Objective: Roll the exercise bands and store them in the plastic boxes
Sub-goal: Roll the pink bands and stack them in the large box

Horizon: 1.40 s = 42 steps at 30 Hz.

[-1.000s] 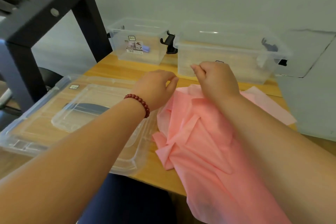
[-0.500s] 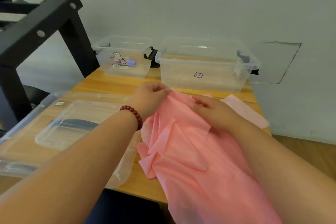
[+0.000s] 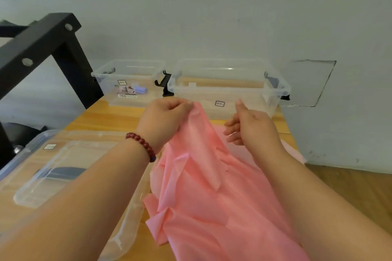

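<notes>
A long pink exercise band point(image 3: 203, 186) lies crumpled on the wooden table point(image 3: 106, 117) and hangs off the near edge toward me. My left hand point(image 3: 165, 119), with a red bead bracelet on the wrist, pinches the band's far end and holds it raised. To the right of that end hovers my right hand point(image 3: 252, 128), thumb up and fingers loosely curled, with nothing between them. Two clear plastic boxes stand at the back: a small one point(image 3: 118, 74) with a packet inside and a larger one point(image 3: 273, 93) just beyond my hands.
Clear plastic lids point(image 3: 63, 165) lie stacked on the left part of the table. A black metal frame point(image 3: 42, 44) rises at the far left. The grey wall stands right behind the boxes. Wooden floor shows to the right of the table.
My left hand has lifted the band's far end higher. My right hand has come off the band, where it rested half a second ago, and now hovers beside the end.
</notes>
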### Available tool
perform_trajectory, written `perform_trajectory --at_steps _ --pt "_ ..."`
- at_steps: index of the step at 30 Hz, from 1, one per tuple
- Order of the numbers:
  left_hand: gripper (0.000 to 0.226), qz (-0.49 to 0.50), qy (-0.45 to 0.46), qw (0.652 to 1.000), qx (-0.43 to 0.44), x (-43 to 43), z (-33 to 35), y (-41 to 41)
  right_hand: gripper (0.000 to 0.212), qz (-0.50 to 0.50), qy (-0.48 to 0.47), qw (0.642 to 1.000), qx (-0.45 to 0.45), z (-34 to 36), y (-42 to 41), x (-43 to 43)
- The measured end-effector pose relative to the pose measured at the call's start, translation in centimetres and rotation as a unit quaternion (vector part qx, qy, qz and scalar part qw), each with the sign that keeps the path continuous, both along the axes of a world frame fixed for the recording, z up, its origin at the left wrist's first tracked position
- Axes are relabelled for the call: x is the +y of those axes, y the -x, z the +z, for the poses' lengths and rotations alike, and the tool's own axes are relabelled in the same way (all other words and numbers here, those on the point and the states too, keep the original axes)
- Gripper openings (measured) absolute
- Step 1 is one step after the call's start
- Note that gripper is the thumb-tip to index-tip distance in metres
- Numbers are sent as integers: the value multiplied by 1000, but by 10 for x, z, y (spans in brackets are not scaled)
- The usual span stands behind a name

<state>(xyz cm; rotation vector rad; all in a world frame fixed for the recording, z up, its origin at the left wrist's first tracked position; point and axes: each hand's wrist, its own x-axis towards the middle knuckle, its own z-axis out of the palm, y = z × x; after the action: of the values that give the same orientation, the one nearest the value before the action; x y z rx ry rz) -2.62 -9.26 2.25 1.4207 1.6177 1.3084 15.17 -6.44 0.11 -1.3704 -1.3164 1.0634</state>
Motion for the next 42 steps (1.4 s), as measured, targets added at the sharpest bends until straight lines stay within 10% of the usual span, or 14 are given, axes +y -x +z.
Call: perform_trajectory --at_steps 5,11,20,25,31,37,42 --pt "17 -109 -96 988 52 -17 9 -26 73 33 195 963 185 12 16 -4" --pt "23 -104 -30 990 -88 -25 5 -23 12 0 178 922 345 23 14 -14" --pt "59 -96 168 967 -164 -16 2 -31 15 82 110 928 346 31 7 -34" --pt "10 -36 135 944 -298 -16 7 -25 17 49 35 968 245 30 -1 -39" --pt "13 -38 20 906 -422 -14 19 -16 34 78 -33 965 248 38 -2 -33" --pt "74 -147 243 881 -378 -13 14 -17 52 164 -15 919 357 41 0 -20" --pt "18 -90 96 900 -416 -4 19 -23 39 109 -21 931 348 37 -3 -11"
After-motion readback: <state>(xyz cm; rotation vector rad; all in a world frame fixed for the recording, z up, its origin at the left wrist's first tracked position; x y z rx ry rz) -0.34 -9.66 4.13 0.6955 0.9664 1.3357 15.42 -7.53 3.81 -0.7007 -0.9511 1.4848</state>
